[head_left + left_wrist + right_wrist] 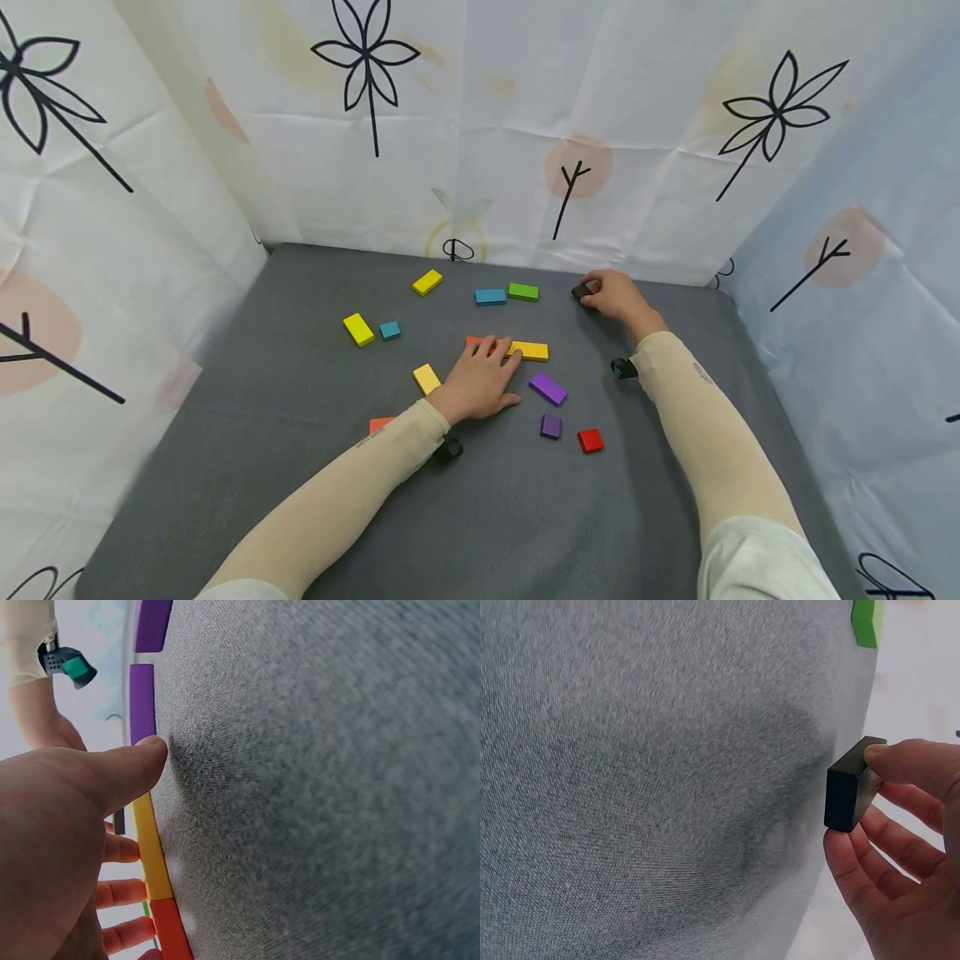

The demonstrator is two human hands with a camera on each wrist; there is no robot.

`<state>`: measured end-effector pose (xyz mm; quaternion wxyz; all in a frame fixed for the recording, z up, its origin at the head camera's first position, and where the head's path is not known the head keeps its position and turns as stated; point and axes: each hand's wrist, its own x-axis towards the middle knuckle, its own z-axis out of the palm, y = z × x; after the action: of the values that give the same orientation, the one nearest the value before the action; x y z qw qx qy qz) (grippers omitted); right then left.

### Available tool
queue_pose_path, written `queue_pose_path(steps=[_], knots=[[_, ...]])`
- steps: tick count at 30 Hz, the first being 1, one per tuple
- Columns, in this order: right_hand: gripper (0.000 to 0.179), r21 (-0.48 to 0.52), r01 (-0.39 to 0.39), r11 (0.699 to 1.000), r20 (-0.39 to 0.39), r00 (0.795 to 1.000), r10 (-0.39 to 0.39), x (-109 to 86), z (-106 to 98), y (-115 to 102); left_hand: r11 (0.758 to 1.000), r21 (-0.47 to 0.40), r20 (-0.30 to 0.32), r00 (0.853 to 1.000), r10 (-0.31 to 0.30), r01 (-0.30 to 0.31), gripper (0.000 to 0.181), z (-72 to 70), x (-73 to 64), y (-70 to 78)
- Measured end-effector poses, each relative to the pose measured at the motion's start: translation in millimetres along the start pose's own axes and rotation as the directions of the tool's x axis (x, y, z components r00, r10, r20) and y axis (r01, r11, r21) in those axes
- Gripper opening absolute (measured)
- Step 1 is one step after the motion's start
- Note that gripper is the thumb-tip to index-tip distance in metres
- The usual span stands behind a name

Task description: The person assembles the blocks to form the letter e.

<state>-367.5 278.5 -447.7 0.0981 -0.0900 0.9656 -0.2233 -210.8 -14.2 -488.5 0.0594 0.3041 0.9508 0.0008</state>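
Observation:
My right hand (618, 297) pinches a black rectangular block (843, 796) between thumb and fingers near the back of the grey table. In the right wrist view it is held tilted, with a shadow on the cloth beside it. My left hand (480, 385) lies with fingers extended over two blocks set end to end in the middle. One is an orange-yellow block (532, 351), the other an orange-red block (172, 930), partly hidden by the fingers. In the left wrist view the fingertips meet the sides of these blocks. A purple block (548, 388) lies just right of the left thumb.
Toward the back lie a blue block (491, 297), a green block (523, 292) and a yellow block (427, 282). More yellow blocks and a small blue block (390, 331) are on the left. A small purple block (551, 427) and a red block (591, 441) lie nearer.

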Motion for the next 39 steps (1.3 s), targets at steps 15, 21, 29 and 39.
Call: queue_pose_path(steps=[15, 21, 29, 39], knots=[[0.045, -0.012, 0.012, 1.000, -0.013, 1.000, -0.013, -21.7, 0, -24, 1.000, -0.006, 0.006, 1.000, -0.004, 0.004, 0.081, 0.8, -0.6, 0.6], [0.045, -0.005, 0.027, 1.000, -0.023, 0.999, -0.027, -26.4, 1, -33, 1.000, -0.017, 0.021, 1.000, -0.009, 0.009, 0.083, 2.6, 1.1, 0.3], [0.044, 0.010, 0.050, 0.999, -0.042, 0.998, -0.050, -33.3, 4, -40, 1.000, -0.016, 0.017, 1.000, -0.006, 0.007, 0.083, 1.0, 0.6, 1.2], [0.047, 0.015, 0.024, 1.000, -0.056, 0.998, -0.023, -42.7, 8, -49, 0.999, -0.031, 0.033, 0.999, -0.025, 0.026, 0.085, 7.4, 5.5, 0.4]])
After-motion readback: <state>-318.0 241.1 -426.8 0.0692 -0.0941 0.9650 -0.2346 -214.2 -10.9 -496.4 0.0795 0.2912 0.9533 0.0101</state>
